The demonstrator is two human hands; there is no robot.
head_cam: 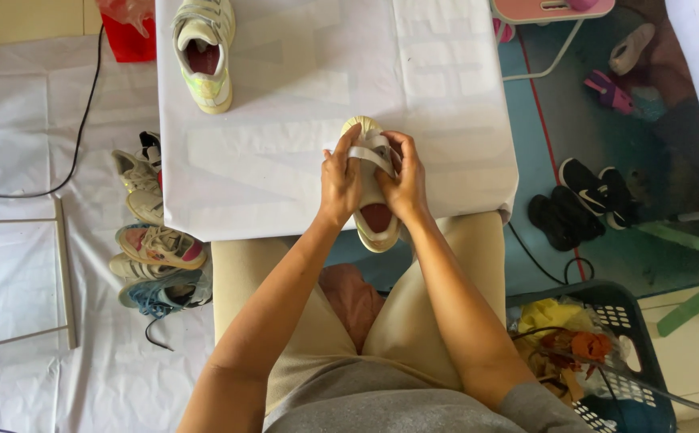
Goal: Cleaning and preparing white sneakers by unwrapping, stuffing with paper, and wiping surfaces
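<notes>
A pale cream sneaker (373, 218) with a red lining lies at the near edge of the white-covered table (285, 104), toe pointing away from me. My left hand (340, 178) grips its left side and pinches a white strap across the top. My right hand (403, 178) grips the right side and holds the same strap. A matching cream sneaker (204, 50) stands alone at the table's far left.
Several sneakers (153, 240) are piled on the white floor sheet left of the table. Black shoes (578, 200) lie on the teal floor to the right. A dark basket (606, 353) of items stands at my right knee. A black cable (77, 136) crosses the left floor.
</notes>
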